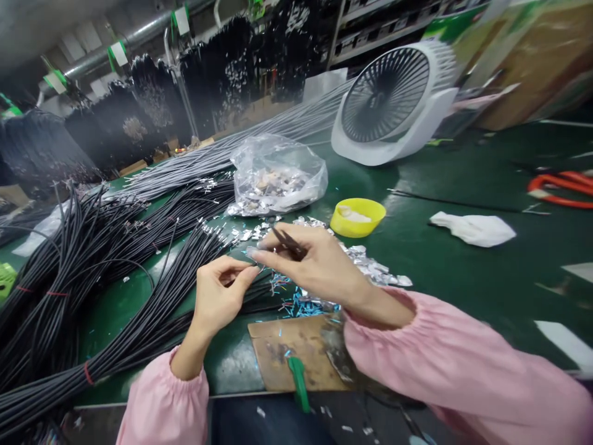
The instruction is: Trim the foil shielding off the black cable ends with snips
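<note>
Left hand (217, 296) and right hand (315, 262) meet above the green tabletop (463, 272), just in front of the yellow bowl (357, 217); the fingers of both pinch one small metal piece (254, 253), and the right also grips dark tweezers (287, 240). Foil scraps (370, 269) lie below the bowl, black cables (92, 278) far to its left.

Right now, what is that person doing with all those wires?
A person in pink sleeves pinches a small silver piece between the left hand and right hand at a green table. The right hand also holds dark tweezers. Black cables lie beside them, with shiny metal bits and a yellow bowl behind.
</note>
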A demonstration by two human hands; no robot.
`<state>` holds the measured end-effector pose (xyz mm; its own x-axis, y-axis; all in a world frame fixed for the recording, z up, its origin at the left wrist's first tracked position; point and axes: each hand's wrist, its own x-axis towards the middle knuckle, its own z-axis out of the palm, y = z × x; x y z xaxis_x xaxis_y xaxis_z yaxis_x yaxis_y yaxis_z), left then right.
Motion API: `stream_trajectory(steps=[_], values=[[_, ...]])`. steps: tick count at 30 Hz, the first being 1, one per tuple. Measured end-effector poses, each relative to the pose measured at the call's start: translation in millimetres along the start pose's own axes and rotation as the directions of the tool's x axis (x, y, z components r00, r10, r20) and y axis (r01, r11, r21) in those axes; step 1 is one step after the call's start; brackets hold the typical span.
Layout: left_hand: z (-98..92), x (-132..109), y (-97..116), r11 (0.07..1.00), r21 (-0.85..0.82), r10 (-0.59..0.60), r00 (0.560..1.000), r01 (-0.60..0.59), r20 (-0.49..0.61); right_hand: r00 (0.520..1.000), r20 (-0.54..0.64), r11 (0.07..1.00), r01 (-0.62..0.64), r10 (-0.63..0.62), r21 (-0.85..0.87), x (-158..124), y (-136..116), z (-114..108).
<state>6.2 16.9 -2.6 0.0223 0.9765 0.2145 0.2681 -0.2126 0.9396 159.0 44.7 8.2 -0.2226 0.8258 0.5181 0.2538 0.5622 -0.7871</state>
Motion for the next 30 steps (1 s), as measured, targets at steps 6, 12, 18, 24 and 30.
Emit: stream_trajectory(steps=[6,12,18,24,30], values=[[1.8,4.1,-6.4,0.987,-0.036,-0.153,0.987,0.155,0.056,0.952,-0.101,0.955,0.280,-0.290,-0.102,-3.6,-2.1,-4.5],[-0.8,2.9,2.4,0.976,-0.193,-0.106,0.994,0.097,-0.036,0.975,-0.088,0.951,0.175,-0.203,-0.254,1.8,7.7,-7.1],[0.4,-1.1,3.6,0.995,-0.099,-0.039,0.995,0.030,-0.093,0.956,-0.012,0.940,0.286,-0.293,-0.187,-3.2,2.8,1.6],[1.5,-1.6,0.7,0.993,-0.120,-0.011,0.995,-0.001,-0.099,1.000,-0.019,0.998,0.008,-0.007,0.065,-2.5,-0.6,4.8],[-2.9,-3.8,-3.6,0.926,0.124,0.373,0.917,-0.357,-0.144,0.848,0.293,0.717,-0.530,0.441,0.454,1.8,-2.7,7.5]])
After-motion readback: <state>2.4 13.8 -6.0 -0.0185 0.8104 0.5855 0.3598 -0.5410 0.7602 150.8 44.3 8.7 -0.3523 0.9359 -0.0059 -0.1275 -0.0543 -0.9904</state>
